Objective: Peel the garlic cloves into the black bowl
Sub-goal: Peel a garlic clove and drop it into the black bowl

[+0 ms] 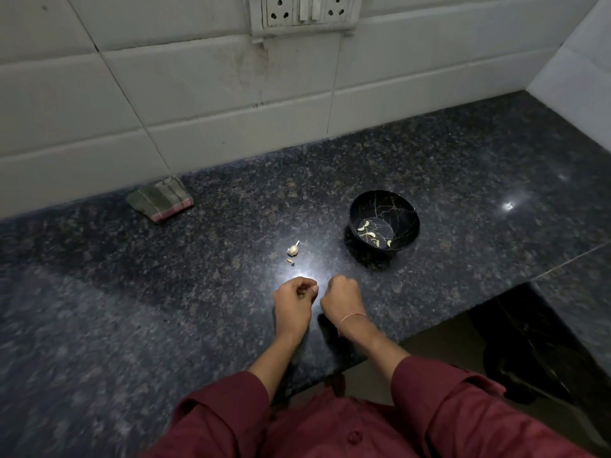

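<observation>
Where the frame begins at its lower edge, a maroon buttoned shirt (347, 434) with rolled sleeves fills the foreground, and two bare forearms extend from it over a dark speckled granite counter (132, 309). The left hand (295, 297) and the right hand (340, 297) lie just beside each other above the counter's near portion, both curled with fingers drawn in toward the palm; the left fingertips (314, 288) point toward the right hand, and a narrow gap separates the two. Whether either hand encloses a clove cannot be told, since the curled fingers hide whatever may lie within them. A thin band (353, 317) circles the right wrist. Just beyond the hands, on the bare counter in a patch of reflected light, rests a small garlic bulb remnant (293, 248) with its stalk pointing up and right, and close in front of it lie a couple of small fragments (290, 260), possibly a clove and a scrap of skin. To the right of the bulb and well apart from it stands the black bowl (410, 223), marked with fine pale vein lines, holding several peeled cloves (370, 233) scattered over its floor. Farther back on the left, a folded striped cloth (160, 200) lies against the base of the white tiled wall (198, 94). At the top of the wall sits a socket-and-switch plate (302, 11).
</observation>
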